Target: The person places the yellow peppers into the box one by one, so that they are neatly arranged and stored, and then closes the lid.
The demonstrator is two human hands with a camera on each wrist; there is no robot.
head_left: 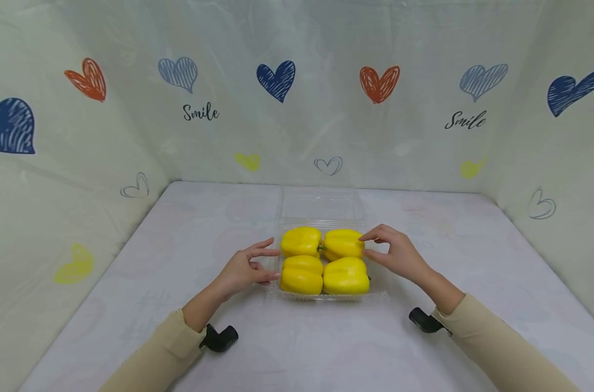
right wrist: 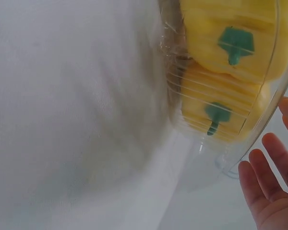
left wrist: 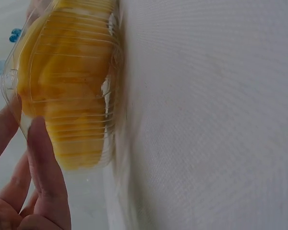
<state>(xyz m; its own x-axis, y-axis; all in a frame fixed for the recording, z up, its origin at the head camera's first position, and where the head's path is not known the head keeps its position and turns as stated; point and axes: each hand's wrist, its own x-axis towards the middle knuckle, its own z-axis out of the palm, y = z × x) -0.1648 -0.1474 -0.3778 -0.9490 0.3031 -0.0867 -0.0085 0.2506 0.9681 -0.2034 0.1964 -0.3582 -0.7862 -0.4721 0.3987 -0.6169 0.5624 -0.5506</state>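
Note:
A clear plastic clamshell tray sits mid-table with several yellow bell peppers packed inside; its lid lies open behind. My left hand is at the tray's left side with relaxed fingers. In the left wrist view these fingers touch the ribbed tray wall. My right hand hovers at the tray's right edge beside the back right pepper. In the right wrist view its straight fingers stand just off the tray rim, and green pepper stems show through the wall.
The white table cover stretches around the tray. Plastic-sheeted walls printed with hearts close off the left, back and right. Black wrist camera mounts sit under both beige sleeves.

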